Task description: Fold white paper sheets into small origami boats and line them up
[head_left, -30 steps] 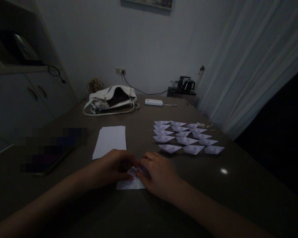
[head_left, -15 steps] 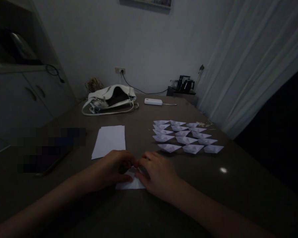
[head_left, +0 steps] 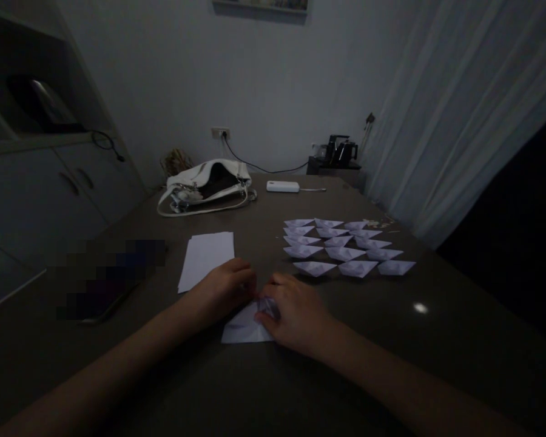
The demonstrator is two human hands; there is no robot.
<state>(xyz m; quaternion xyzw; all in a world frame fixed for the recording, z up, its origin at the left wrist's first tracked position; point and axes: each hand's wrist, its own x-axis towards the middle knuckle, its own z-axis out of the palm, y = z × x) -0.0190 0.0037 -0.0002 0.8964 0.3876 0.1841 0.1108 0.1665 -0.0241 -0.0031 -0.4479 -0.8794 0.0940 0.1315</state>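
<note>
A partly folded white sheet of paper (head_left: 242, 329), triangular in outline, lies on the table just in front of me. My right hand (head_left: 298, 312) grips its right side, with the thumb on top of the paper. At its upper tip, the curled fingers of my left hand (head_left: 227, 286) pinch the edge; the left thumb is mostly hidden. Beyond my left hand rests a stack of white paper (head_left: 208, 258). Several folded paper boats (head_left: 339, 241) stand in rows past my right hand.
A white handbag (head_left: 209, 182) and a white power bank (head_left: 283, 187) with a short cable sit farther back on the dark table (head_left: 255, 394). At the left lies a dark, blurred-out flat object (head_left: 113, 285). A sheer curtain (head_left: 418, 121) hangs at the right.
My left hand has shifted up toward the paper's tip, its thumb coming off the lower left, so more of the sheet shows. The right hand still holds the right side. The view has tilted slightly.
</note>
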